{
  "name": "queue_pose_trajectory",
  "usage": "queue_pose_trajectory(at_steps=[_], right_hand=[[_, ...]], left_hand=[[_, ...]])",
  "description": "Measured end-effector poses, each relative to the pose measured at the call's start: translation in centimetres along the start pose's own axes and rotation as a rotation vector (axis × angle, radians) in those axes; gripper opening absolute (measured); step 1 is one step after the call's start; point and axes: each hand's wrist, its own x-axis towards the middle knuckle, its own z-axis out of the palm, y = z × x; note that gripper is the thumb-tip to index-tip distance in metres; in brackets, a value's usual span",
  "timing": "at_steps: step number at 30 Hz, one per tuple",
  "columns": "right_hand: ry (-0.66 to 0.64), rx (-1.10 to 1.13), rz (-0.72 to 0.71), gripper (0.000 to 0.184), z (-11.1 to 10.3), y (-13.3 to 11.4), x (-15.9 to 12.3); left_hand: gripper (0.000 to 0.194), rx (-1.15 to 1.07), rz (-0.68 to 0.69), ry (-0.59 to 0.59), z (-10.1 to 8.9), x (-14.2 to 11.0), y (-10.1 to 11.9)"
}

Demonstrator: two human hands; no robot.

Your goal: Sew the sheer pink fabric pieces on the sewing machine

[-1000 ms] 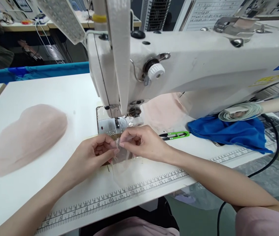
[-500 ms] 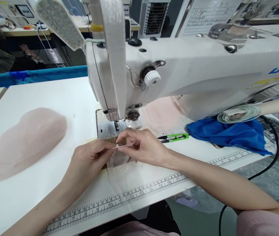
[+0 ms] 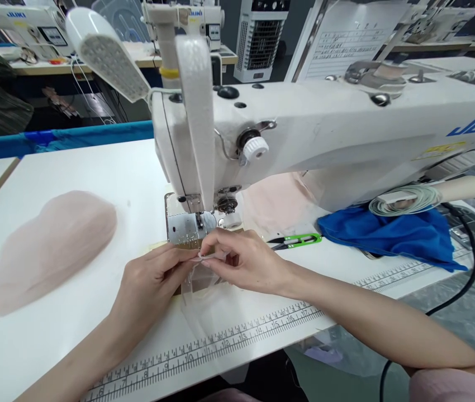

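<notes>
Sheer, pale cloth [image 3: 199, 286] is hanging from the two hands, near the front edge of the table [image 3: 137, 173], just in front of the metal plate [image 3: 179, 215] of the sewing machine [image 3: 304, 123]. The left hand [image 3: 149, 290] is pinching it, thumb and finger nearly together. The right hand [image 3: 256, 262] is pinching it too, just beside, with its other fingers curling. This cloth is looking very thin, so it could be slipping or folding crooked if one pinch is getting loose. Pulling too hard could be tearing it. Green snips [image 3: 302, 240] are lying farther from the front edge, near the right hand, which could be bumping their points if it is drifting back.
</notes>
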Motion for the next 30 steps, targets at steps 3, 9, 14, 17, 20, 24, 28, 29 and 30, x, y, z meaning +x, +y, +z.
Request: queue_pose_trajectory(at_steps=[3,9,14,17,20,24,28,29,30], right_hand=[[-0.023,-0.010,0.017,0.012,-0.05,-0.09,0.03],[-0.062,-0.009,0.021,0.009,-0.18,-0.20,-0.01],[-0.065,-0.025,-0.012,0.006,-0.09,-0.20,-0.05],[-0.074,-0.055,-0.039,0.005,0.00,-0.10,-0.10],[-0.054,-0.079,-0.079,0.006,0.00,-0.01,-0.13],[-0.058,-0.095,-0.076,0.007,-0.10,0.13,-0.13],[-0.051,-0.094,-0.098,0.005,-0.12,0.34,-0.21],[-0.045,-0.096,-0.107,0.005,-0.10,0.39,-0.24],[-0.037,-0.099,-0.116,0.005,-0.07,0.44,-0.26]], left_hand=[[0.014,-0.006,0.013,-0.002,0.02,-0.12,-0.01],[0.015,0.029,0.060,0.025,0.01,-0.24,0.19],[0.015,0.069,0.054,0.025,-0.12,-0.29,0.36],[0.012,0.070,0.023,0.007,-0.13,-0.39,0.40],[0.011,0.045,-0.013,0.012,-0.06,-0.43,0.44],[0.013,0.034,-0.038,0.010,0.01,-0.42,0.42],[0.010,0.031,-0.058,-0.002,0.06,-0.51,0.36],[0.010,0.032,-0.061,-0.007,0.08,-0.54,0.35],[0.009,0.034,-0.062,-0.009,0.09,-0.56,0.34]])
